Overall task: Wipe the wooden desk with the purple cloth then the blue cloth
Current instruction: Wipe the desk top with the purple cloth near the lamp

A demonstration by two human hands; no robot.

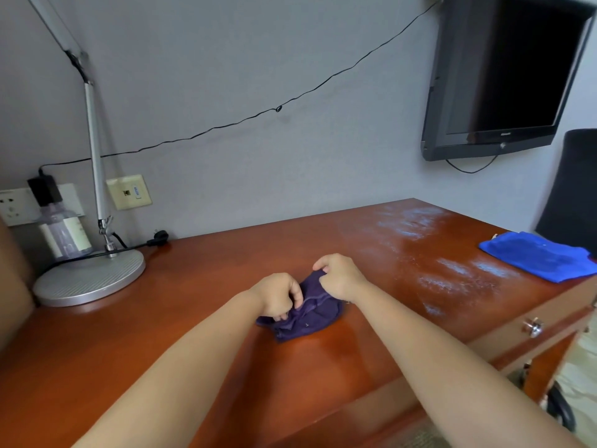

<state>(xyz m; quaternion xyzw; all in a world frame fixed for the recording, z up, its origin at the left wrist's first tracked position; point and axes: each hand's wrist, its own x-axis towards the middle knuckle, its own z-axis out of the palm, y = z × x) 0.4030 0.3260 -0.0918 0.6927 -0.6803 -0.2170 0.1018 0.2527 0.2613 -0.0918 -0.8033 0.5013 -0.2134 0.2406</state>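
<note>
The purple cloth (310, 315) lies bunched on the middle of the wooden desk (200, 318). My left hand (278, 297) grips its left part with curled fingers. My right hand (339, 275) pinches its upper edge and lifts it a little. The blue cloth (538, 255) lies folded at the desk's right edge, well away from both hands. Pale, shiny smears show on the desk's far right part.
A silver desk lamp with a round base (89, 276) stands at the back left, a bottle (64, 232) behind it by wall sockets. A black monitor (504, 76) hangs at the upper right. A dark chair back (571, 185) rises behind the blue cloth. A drawer knob (534, 328) sits below the right edge.
</note>
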